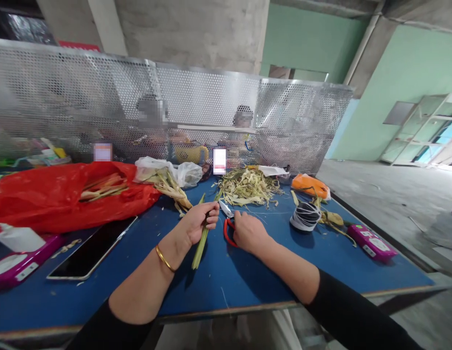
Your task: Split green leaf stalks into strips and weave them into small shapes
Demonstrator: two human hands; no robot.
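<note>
My left hand (203,221) is wrapped round a bundle of green plant stalks (200,250), whose lower ends stick out below the fist. Red-handled scissors (229,234) are in my right hand (249,232), their blades pointing up and left toward the top of the stalks. Whether the blades touch the stalks I cannot tell. Just behind the hands lies a heap of pale, shredded plant strips (249,187).
On the blue table (255,287) are a red plastic bag (50,194) with stalks, a phone (96,248), purple boxes (371,243), a wound spool (305,217) and an orange packet (311,185). Behind a perforated metal screen (207,92), people sit.
</note>
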